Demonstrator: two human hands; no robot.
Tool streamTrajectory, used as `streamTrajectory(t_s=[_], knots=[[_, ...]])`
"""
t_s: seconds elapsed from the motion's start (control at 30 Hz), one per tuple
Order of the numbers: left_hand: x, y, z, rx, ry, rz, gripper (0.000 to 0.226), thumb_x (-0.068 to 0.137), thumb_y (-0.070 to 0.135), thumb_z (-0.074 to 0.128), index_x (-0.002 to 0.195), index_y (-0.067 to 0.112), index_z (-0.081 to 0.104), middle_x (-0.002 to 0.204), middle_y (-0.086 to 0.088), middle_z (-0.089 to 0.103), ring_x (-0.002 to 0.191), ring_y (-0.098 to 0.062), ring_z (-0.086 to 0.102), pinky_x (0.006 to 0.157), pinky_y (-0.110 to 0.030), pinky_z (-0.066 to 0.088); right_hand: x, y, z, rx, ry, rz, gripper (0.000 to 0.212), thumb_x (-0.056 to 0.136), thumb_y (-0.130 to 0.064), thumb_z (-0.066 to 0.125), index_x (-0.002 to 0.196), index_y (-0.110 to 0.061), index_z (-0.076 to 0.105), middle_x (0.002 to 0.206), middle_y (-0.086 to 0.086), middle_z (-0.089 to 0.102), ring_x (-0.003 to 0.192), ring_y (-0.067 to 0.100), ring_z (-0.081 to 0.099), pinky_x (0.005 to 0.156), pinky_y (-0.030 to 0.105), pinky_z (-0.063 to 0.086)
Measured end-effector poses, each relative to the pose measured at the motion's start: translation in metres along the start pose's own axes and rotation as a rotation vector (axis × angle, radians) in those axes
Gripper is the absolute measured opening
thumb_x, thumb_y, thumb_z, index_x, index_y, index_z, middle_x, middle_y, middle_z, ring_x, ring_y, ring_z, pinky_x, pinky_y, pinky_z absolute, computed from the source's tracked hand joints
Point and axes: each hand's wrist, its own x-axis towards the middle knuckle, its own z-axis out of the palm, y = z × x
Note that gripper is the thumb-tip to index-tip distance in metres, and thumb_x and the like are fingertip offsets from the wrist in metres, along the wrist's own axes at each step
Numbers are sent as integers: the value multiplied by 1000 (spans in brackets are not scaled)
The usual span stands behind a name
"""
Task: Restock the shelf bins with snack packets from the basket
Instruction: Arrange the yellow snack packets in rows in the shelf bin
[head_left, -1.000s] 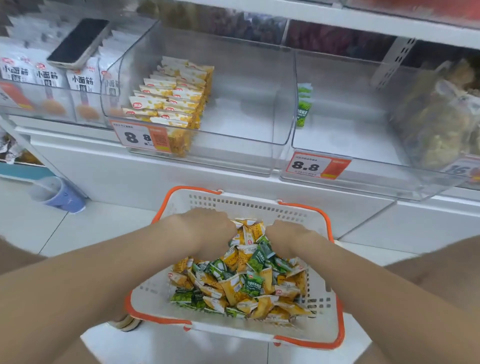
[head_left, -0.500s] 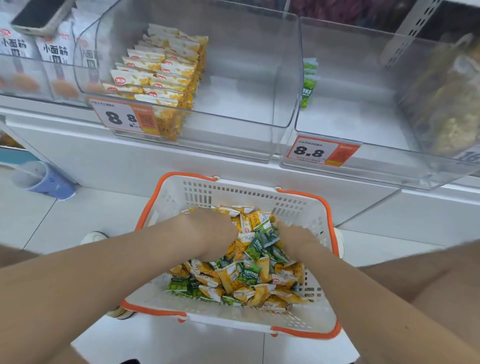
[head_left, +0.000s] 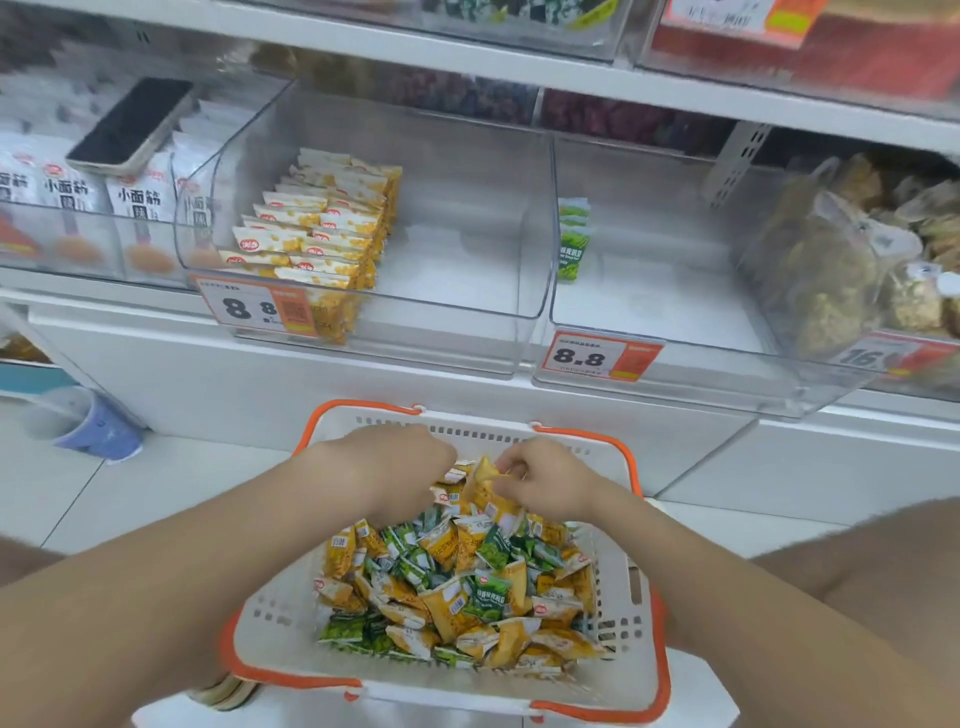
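Roughly midway, by my reading: I have the right hand (head_left: 545, 483) pinching a yellow packet (head_left: 485, 486) at the far end of the basket (head_left: 644, 670). The left hand (head_left: 400, 467) digs knuckles-up into the heap of snack packets (head_left: 457, 587), its fingers hidden, so I cannot tell whether it grips anything. Yellow rows (head_left: 317, 234) fill only the left side of the middle bin (head_left: 467, 291). A few green packets (head_left: 574, 239) stand in the right bin (head_left: 675, 312). Most stock remains unshelved. The bins above are blurred, perhaps holding sweets.
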Motion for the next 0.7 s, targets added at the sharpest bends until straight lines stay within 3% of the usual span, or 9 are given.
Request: streamTrajectory(t_s=[0.1, 0.17, 0.23, 0.3, 0.4, 0.47, 0.53, 0.63, 0.7], knots=[[-13, -7, -14, -157, 26, 41, 99, 77, 45, 89, 151, 28, 26, 136, -7, 56, 115, -31, 62, 92, -46, 54, -22, -47, -11, 269, -69, -67, 18, 101, -27, 65, 88, -14, 64, 66, -2, 64, 59, 19, 64, 61, 36, 50], [-25, -8, -25, -220, 85, 91, 112, 62, 48, 97, 147, 30, 27, 138, 1, 55, 122, -23, 57, 92, -38, 50, -38, -76, -21, 451, -136, -72, 20, 100, -25, 64, 85, -12, 65, 65, 8, 67, 59, 30, 64, 52, 30, 46], [-35, -13, -34, -307, 214, 125, 93, 58, 45, 99, 128, 34, 40, 121, 9, 60, 102, -6, 60, 78, -30, 48, -54, -100, -33, 599, -156, -86, 20, 99, -23, 64, 88, -7, 68, 69, 19, 69, 55, 31, 63, 46, 26, 42], [-45, -19, -44, -437, 337, 147, 79, 60, 36, 99, 118, 35, 46, 110, 11, 62, 79, 5, 61, 65, -18, 43, -63, -119, -46, 736, -111, -88, 20, 98, -20, 64, 91, -3, 70, 69, 19, 70, 49, 23, 63, 43, 24, 39], [-64, -27, -62, -693, 472, 156, 73, 72, 19, 93, 131, 34, 52, 106, 6, 65, 67, -6, 71, 64, -17, 51, -70, -139, -68, 934, -47, -70, 23, 97, -21, 68, 102, 1, 74, 77, 19, 72, 50, 19, 64, 46, 23, 44], [-74, -32, -72, -925, 493, 185, 67, 81, 8, 85, 134, 35, 52, 105, -1, 65, 68, -23, 76, 65, -33, 61, -71, -150, -83, 989, -15, -90, 29, 97, -23, 70, 113, 1, 69, 83, 19, 74, 54, 19, 67, 47, 22, 48], [-80, -39, -80, -980, 560, 202, 54, 85, 13, 84, 126, 36, 59, 98, -1, 65, 64, -29, 74, 59, -40, 60, -72, -161, -95, 943, 72, -115, 30, 99, -24, 70, 119, -5, 61, 83, 19, 75, 56, 25, 70, 47, 25, 51], [-81, -50, -93, -870, 636, 130, 26, 86, 33, 84, 110, 30, 73, 68, 8, 56, 51, -21, 59, 52, -32, 47, -71, -177, -110, 697, 239, -266, 26, 97, -34, 71, 115, -16, 65, 87, 8, 76, 67, 32, 74, 56, 33, 55], [-80, -55, -100, -871, 638, 96, 28, 93, 41, 77, 92, 13, 74, 60, 3, 46, 50, -17, 44, 52, -33, 35, -69, -183, -115, 461, 285, -396, 28, 90, -43, 77, 110, -24, 70, 94, -3, 75, 74, 18, 74, 64, 31, 56]])
